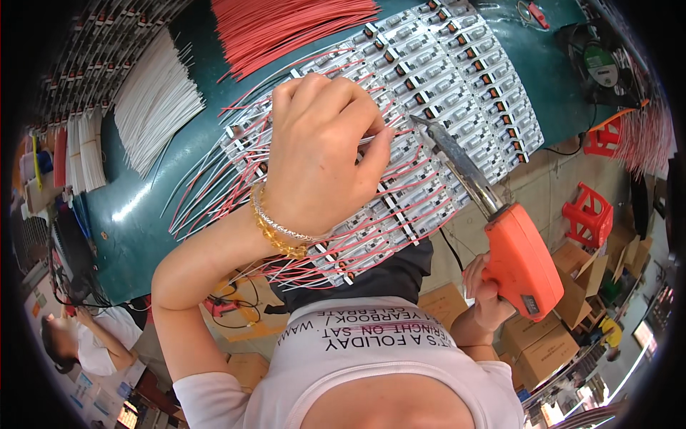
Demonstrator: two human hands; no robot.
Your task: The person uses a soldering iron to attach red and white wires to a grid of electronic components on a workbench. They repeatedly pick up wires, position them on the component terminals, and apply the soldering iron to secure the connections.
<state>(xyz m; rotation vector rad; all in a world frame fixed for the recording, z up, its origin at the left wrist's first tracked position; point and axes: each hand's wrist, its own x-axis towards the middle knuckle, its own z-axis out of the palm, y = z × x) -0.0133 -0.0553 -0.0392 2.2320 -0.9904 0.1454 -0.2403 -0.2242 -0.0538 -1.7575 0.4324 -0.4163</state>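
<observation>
Right hand (486, 289) holds soldering gun (500, 229) pointing up-left

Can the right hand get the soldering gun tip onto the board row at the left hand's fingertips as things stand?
Probably yes. The right hand holds the orange soldering gun, its tip already beside the left hand fingertips over the boards; nothing lies between.

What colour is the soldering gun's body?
Orange, with a silver metal barrel; the soldering gun shows clearly in the head view, in the right hand.
</observation>
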